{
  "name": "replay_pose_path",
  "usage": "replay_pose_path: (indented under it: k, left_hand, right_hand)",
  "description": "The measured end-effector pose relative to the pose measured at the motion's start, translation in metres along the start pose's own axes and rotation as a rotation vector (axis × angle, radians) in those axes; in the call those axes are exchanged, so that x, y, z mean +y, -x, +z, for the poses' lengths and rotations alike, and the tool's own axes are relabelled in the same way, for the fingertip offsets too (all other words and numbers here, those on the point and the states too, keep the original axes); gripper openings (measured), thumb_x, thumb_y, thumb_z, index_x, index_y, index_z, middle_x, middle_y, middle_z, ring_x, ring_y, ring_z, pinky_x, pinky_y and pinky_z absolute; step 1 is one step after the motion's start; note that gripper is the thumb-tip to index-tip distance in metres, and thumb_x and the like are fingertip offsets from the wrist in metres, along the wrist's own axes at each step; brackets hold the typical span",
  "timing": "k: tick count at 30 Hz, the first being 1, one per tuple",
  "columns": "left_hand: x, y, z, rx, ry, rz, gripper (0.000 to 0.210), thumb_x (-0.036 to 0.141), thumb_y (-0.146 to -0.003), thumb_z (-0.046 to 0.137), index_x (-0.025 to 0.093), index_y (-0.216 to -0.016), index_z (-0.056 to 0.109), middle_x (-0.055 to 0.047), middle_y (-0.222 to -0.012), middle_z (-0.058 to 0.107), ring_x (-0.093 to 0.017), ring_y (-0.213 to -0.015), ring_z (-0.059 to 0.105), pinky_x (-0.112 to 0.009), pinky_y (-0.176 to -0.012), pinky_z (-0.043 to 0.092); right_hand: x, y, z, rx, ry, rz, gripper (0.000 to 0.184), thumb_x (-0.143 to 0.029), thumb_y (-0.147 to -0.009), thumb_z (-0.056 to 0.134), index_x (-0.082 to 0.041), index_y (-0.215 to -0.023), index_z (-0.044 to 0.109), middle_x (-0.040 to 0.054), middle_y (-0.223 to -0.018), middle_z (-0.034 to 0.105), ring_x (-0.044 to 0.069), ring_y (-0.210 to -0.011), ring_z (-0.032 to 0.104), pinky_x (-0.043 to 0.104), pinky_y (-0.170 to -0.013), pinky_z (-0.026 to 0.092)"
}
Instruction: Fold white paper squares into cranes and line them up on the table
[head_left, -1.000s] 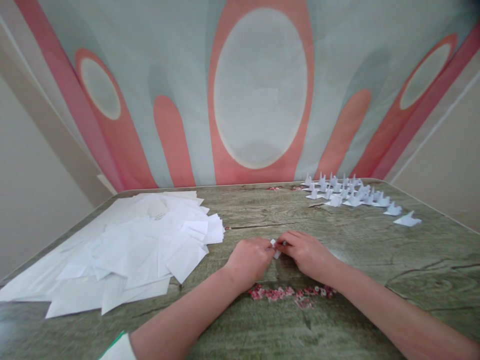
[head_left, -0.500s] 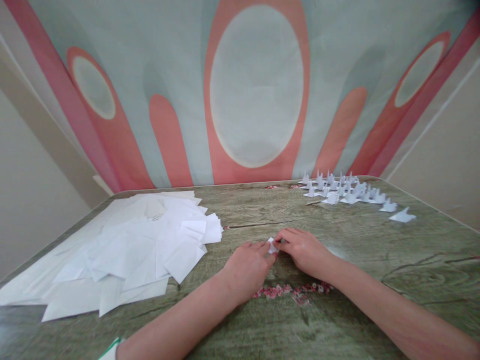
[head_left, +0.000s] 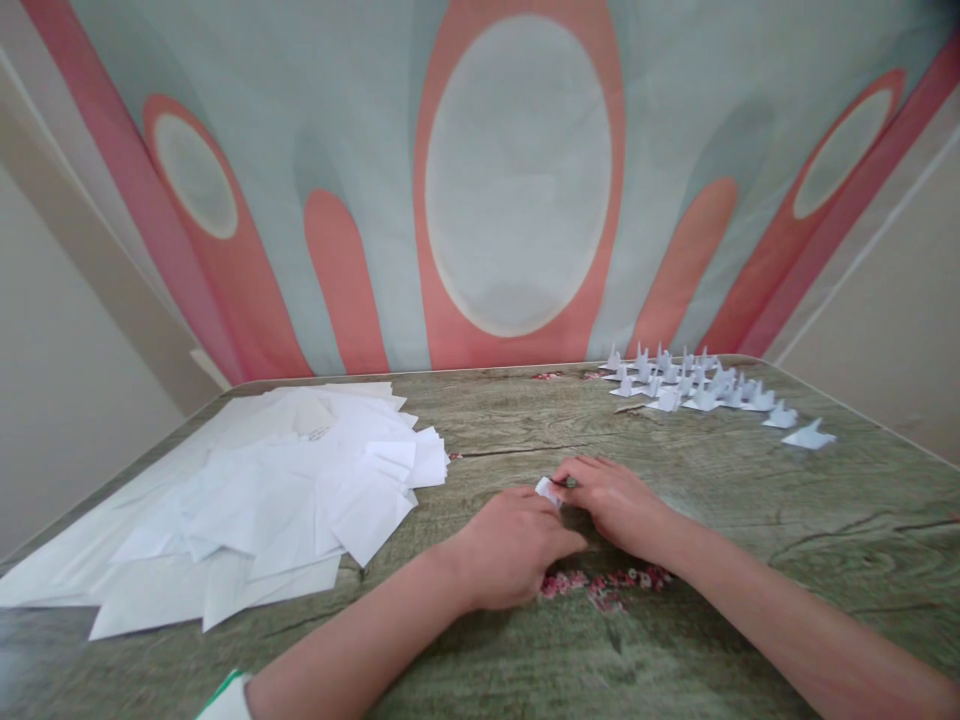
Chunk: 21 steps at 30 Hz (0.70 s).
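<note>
A small folded piece of white paper (head_left: pixel 548 490) lies on the table between my hands, mostly covered by fingers. My left hand (head_left: pixel 514 550) holds its left and near side down with bent fingers, while the thumb sticks out to the right, off the paper. On the right edge, my right hand (head_left: pixel 606 503) pinches the paper between thumb and index finger. The fold shape is too small and hidden to make out. Several white folded paper cranes (head_left: pixel 703 398) stand in rows at the back right, and one crane (head_left: pixel 810 434) sits apart at their near end.
A broad, loose pile of white paper sheets (head_left: pixel 255 510) spreads over the left side of the wood-grain table (head_left: pixel 495 425). Behind the far edge hangs a grey and coral patterned backdrop (head_left: pixel 517 180). Printed pink flowers (head_left: pixel 600 585) mark the tabletop near my wrists.
My left hand has shifted right and slightly nearer, its thumb now stretched out away from the paper. My right hand stays in its pinch. The view has shifted slightly.
</note>
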<state>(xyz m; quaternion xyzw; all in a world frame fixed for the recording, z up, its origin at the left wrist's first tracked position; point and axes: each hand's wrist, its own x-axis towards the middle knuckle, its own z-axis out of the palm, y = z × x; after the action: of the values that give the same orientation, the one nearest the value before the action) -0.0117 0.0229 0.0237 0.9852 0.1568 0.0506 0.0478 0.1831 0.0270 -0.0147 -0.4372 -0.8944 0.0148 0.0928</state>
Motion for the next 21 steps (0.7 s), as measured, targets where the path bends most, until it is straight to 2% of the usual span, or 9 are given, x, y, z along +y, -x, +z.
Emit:
replay_pose_path:
  k: [2, 4, 6, 10, 14, 18, 21]
  left_hand:
    - [-0.009, 0.001, 0.007, 0.078, 0.03, -0.123, 0.024, 0.013, -0.078, 0.049, 0.022, -0.098, 0.06, -0.003, -0.092, 0.065, -0.019, -0.09, 0.057, -0.03, -0.081, 0.042]
    - [-0.019, 0.002, 0.015, 0.17, 0.015, -0.244, 0.032, 0.011, -0.08, 0.046, 0.02, -0.108, 0.057, -0.004, -0.099, 0.064, -0.019, -0.096, 0.055, -0.032, -0.085, 0.04]
    - [-0.025, 0.002, 0.022, 0.186, -0.002, -0.282, 0.033, 0.01, -0.079, 0.046, 0.02, -0.108, 0.057, -0.004, -0.102, 0.063, -0.02, -0.099, 0.054, -0.033, -0.088, 0.039]
    - [-0.028, 0.002, 0.028, 0.135, -0.049, -0.25, 0.03, 0.009, -0.079, 0.048, 0.019, -0.105, 0.059, -0.004, -0.099, 0.064, -0.02, -0.098, 0.055, -0.033, -0.087, 0.039]
    - [-0.024, 0.0, 0.026, 0.097, -0.123, -0.214, 0.028, 0.01, -0.079, 0.047, 0.016, -0.104, 0.058, -0.006, -0.095, 0.065, -0.021, -0.096, 0.055, -0.035, -0.086, 0.039]
    - [-0.018, -0.003, 0.021, 0.055, -0.204, -0.185, 0.021, 0.011, -0.081, 0.046, 0.012, -0.096, 0.06, -0.009, -0.09, 0.064, -0.022, -0.091, 0.056, -0.035, -0.083, 0.041]
    - [-0.014, -0.005, 0.019, 0.025, -0.257, -0.179, 0.016, 0.012, -0.081, 0.047, 0.011, -0.086, 0.062, -0.009, -0.086, 0.063, -0.022, -0.087, 0.056, -0.035, -0.079, 0.042]
  right_hand:
    - [0.0, 0.0, 0.0, 0.005, -0.003, 0.002, 0.025, -0.013, -0.086, 0.046, -0.023, -0.099, 0.065, 0.0046, -0.1, 0.059, 0.02, -0.094, 0.05, 0.032, -0.078, 0.035]
    - [0.0, 0.0, 0.0, 0.005, 0.014, 0.01, 0.026, -0.013, -0.086, 0.045, -0.024, -0.099, 0.065, 0.0045, -0.101, 0.059, 0.02, -0.093, 0.05, 0.032, -0.077, 0.035]
    - [0.001, -0.001, 0.0, -0.003, 0.031, 0.013, 0.027, -0.014, -0.088, 0.044, -0.024, -0.101, 0.065, 0.0044, -0.101, 0.058, 0.02, -0.092, 0.05, 0.032, -0.076, 0.035]
    - [0.005, 0.0, -0.001, -0.018, 0.022, 0.005, 0.028, -0.016, -0.089, 0.042, -0.027, -0.103, 0.064, 0.0034, -0.102, 0.058, 0.02, -0.092, 0.05, 0.031, -0.077, 0.035]
    - [0.005, 0.0, -0.004, -0.031, 0.057, 0.006, 0.028, -0.015, -0.088, 0.044, -0.028, -0.105, 0.062, 0.0025, -0.104, 0.057, 0.019, -0.093, 0.05, 0.031, -0.076, 0.035]
    - [-0.008, -0.001, -0.004, -0.045, 0.165, 0.013, 0.025, -0.014, -0.086, 0.045, -0.021, -0.104, 0.061, 0.0051, -0.101, 0.058, 0.02, -0.091, 0.051, 0.032, -0.074, 0.036]
    - [-0.023, -0.002, -0.003, -0.048, 0.261, 0.047, 0.02, -0.012, -0.085, 0.046, -0.016, -0.094, 0.063, 0.0077, -0.093, 0.059, 0.021, -0.087, 0.052, 0.032, -0.072, 0.036]
